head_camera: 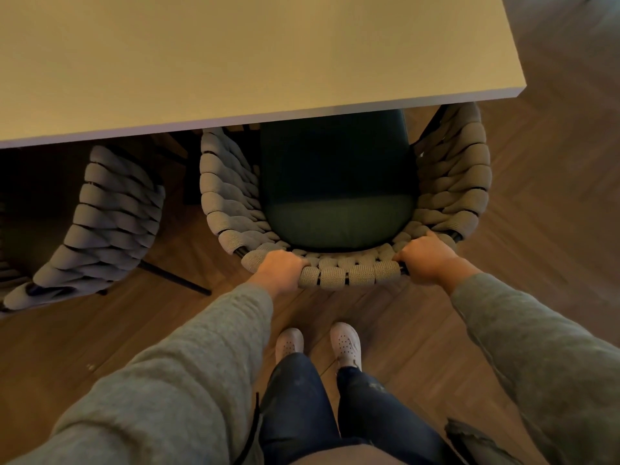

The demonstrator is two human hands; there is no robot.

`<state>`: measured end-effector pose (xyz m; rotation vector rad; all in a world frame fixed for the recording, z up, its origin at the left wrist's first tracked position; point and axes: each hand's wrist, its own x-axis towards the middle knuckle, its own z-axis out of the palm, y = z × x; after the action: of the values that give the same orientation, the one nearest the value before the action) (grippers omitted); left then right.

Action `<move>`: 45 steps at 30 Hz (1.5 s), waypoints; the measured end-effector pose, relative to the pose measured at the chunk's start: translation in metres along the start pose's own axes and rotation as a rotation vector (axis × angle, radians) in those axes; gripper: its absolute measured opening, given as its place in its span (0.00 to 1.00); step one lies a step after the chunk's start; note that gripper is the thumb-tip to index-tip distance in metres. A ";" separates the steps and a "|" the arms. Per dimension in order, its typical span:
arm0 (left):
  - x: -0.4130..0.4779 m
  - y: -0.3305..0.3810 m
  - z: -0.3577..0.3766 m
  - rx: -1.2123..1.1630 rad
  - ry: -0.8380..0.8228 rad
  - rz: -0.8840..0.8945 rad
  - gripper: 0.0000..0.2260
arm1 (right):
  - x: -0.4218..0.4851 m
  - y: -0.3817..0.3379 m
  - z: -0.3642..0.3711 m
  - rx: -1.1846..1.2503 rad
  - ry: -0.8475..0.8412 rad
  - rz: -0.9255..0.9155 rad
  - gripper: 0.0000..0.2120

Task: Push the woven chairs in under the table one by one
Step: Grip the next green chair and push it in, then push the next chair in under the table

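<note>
Dim, warm yellow light. Table top [235, 55] evenly lit, no glare. Heavy shadow under its edge, covering most of the woven chair [339, 275] seat. Edges bow, wide-angle. Sleeves [188, 380] soft, slightly blurred.

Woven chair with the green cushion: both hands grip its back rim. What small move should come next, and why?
Probably a short, straight push forward. The left hand and right hand both grip the back rim of the woven chair, yet much of its green cushion shows in front of the table edge, so the seat is only partly under.
</note>
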<state>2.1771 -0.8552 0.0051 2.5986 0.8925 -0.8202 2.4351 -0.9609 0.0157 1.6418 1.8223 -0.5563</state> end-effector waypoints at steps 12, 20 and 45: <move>-0.003 0.005 0.009 -0.068 -0.001 -0.044 0.13 | -0.004 -0.004 -0.001 -0.012 -0.026 0.017 0.08; 0.001 0.001 0.003 -0.031 -0.014 -0.007 0.14 | 0.000 0.003 -0.005 -0.016 -0.045 0.004 0.09; -0.107 -0.085 0.041 -0.069 0.199 -0.152 0.39 | 0.044 -0.171 -0.135 0.277 0.175 -0.327 0.48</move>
<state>2.0367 -0.8582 0.0302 2.6097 1.1638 -0.5623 2.2427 -0.8623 0.0674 1.6153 2.2474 -0.8632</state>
